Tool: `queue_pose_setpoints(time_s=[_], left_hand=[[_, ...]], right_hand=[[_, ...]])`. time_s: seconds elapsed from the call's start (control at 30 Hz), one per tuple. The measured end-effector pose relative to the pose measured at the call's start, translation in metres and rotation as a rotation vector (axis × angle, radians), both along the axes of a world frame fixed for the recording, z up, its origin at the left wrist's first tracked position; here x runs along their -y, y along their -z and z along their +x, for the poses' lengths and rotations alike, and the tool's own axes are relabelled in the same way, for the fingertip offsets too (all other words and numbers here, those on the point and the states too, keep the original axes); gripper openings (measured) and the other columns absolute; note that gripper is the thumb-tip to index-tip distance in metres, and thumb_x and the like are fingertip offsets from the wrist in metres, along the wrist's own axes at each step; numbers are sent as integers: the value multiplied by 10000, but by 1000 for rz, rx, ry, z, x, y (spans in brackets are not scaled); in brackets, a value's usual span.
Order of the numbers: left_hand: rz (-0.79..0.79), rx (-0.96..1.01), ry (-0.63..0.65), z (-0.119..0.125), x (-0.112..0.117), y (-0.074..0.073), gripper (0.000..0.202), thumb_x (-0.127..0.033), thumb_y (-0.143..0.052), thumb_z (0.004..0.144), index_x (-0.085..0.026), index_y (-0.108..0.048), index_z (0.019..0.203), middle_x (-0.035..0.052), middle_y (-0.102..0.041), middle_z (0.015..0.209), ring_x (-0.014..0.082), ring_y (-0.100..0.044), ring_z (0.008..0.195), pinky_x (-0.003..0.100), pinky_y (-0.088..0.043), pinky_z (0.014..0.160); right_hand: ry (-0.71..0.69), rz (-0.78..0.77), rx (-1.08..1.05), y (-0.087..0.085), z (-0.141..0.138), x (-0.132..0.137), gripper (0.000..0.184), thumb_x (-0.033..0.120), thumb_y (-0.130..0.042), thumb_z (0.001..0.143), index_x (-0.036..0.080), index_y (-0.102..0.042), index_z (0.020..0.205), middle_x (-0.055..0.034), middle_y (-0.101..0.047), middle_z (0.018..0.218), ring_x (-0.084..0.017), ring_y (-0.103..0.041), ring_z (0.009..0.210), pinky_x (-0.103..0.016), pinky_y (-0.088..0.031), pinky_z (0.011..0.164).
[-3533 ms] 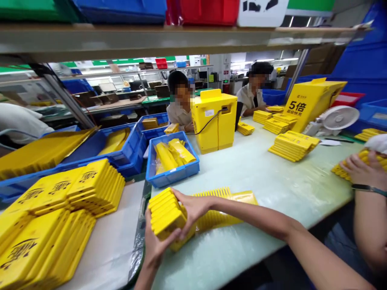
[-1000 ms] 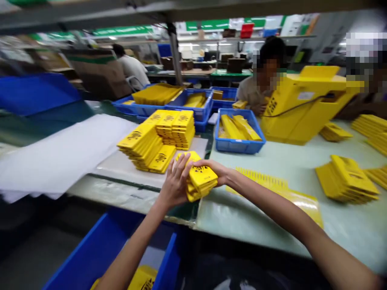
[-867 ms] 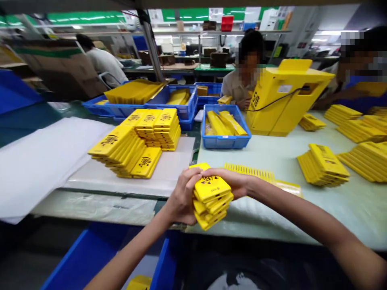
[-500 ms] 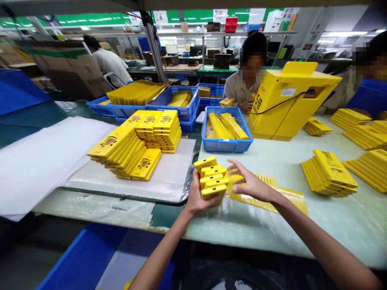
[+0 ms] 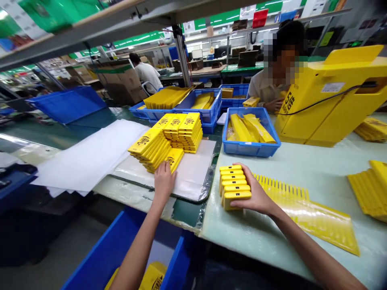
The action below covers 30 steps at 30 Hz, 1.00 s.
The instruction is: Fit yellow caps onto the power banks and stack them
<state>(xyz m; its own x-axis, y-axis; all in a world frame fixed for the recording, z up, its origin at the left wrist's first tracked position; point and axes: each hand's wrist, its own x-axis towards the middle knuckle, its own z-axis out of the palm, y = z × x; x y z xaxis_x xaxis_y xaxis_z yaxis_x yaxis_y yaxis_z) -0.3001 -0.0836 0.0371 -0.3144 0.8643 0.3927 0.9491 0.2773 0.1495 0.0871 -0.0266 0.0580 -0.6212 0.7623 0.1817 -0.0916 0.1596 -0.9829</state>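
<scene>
My right hand (image 5: 255, 193) is closed around a row of several yellow power banks (image 5: 237, 196), standing on edge with their port ends facing me. They are at the left edge of the pale green mat. My left hand (image 5: 164, 181) reaches to the near end of a low stack of yellow power banks (image 5: 175, 158), with fingers extended over its near corner and thumb apart. Part of that stack is hidden by the hand. Taller stacks of power banks (image 5: 151, 145) with black print stand behind and to the left, on a white sheet (image 5: 202, 169).
A yellow strip of plastic sleeves (image 5: 320, 221) lies right of my right hand. Behind are a blue bin (image 5: 250, 149) of yellow packaging and a large yellow cabinet (image 5: 326, 104) with a black cable. A co-worker (image 5: 269, 84) sits opposite. White sheets (image 5: 90, 157) overhang the table edge at left.
The row of power banks has passed from my left hand to my right. My left hand has moved left to the low stack. The view has turned left.
</scene>
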Motion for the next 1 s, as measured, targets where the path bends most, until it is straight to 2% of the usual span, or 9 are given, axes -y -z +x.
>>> queue_pose_setpoints(time_s=[0.13,0.27,0.4,0.6,0.7,0.77,0.83,0.93,1.0], left_hand=[[-35,-45,107,2,14,-2,463,-185,-528,985,-55,-702,1394,309,-777,1335,465,-738,1269,616,-587,1132],[19,-78,247,3,16,-30,413,-344,-475,1114,-108,-731,1336,229,-830,1133,395,-797,1051,511,-642,999],[108,-51,560,29,-29,-68,445,-512,-481,1161,-188,-766,1266,159,-827,1133,326,-798,1015,407,-634,930],[-244,398,952,126,-116,-109,525,-737,-646,1000,-256,-857,983,63,-816,909,251,-746,824,305,-578,776],[-240,790,794,164,-126,-98,763,-936,-663,870,-201,-836,976,68,-791,812,241,-707,714,292,-547,649],[-149,1152,581,177,-112,-77,956,-1051,-550,842,-158,-804,1070,81,-771,799,244,-709,685,304,-565,603],[-105,1437,498,180,-86,-50,1066,-1090,-506,833,-154,-747,1283,123,-820,1009,285,-793,833,368,-666,717],[68,1403,678,176,-45,-13,1382,-1177,-633,603,-220,-584,1598,196,-720,1498,424,-792,1250,501,-712,990],[146,1200,742,173,-30,2,1524,-1051,-870,510,-267,-428,1739,206,-561,1701,497,-674,1464,602,-653,1148]], right_hand=[[-18,-1,-31,2,-3,0,1187,452,-1111,646,309,-390,1577,-183,-634,1553,-394,-692,1402,-550,-589,1183],[-43,10,-69,3,-6,-3,1222,458,-1121,633,310,-370,1585,-177,-625,1550,-384,-688,1393,-555,-578,1189],[-62,41,-71,4,-9,-9,1294,469,-1134,600,298,-362,1625,-187,-573,1596,-389,-647,1434,-579,-541,1228],[-7,91,-74,9,-13,-20,1567,433,-1170,476,322,-278,1760,-207,-387,1780,-437,-487,1606,-612,-410,1342],[31,66,-114,12,-14,-24,1648,460,-1170,473,352,-208,1806,-188,-374,1809,-439,-451,1640,-612,-380,1365],[77,61,-110,16,-13,-26,1689,498,-1174,442,353,-201,1815,-184,-382,1810,-444,-425,1657,-617,-350,1384],[114,78,-96,22,-12,-28,1699,528,-1176,424,337,-218,1815,-189,-384,1807,-443,-410,1667,-610,-328,1400],[123,131,-46,34,-13,-28,1743,554,-1172,436,305,-170,1840,-214,-357,1815,-440,-396,1680,-596,-319,1411],[93,185,44,37,-13,-25,1833,578,-1163,446,262,-52,1869,-258,-269,1857,-466,-334,1715,-621,-291,1419]])
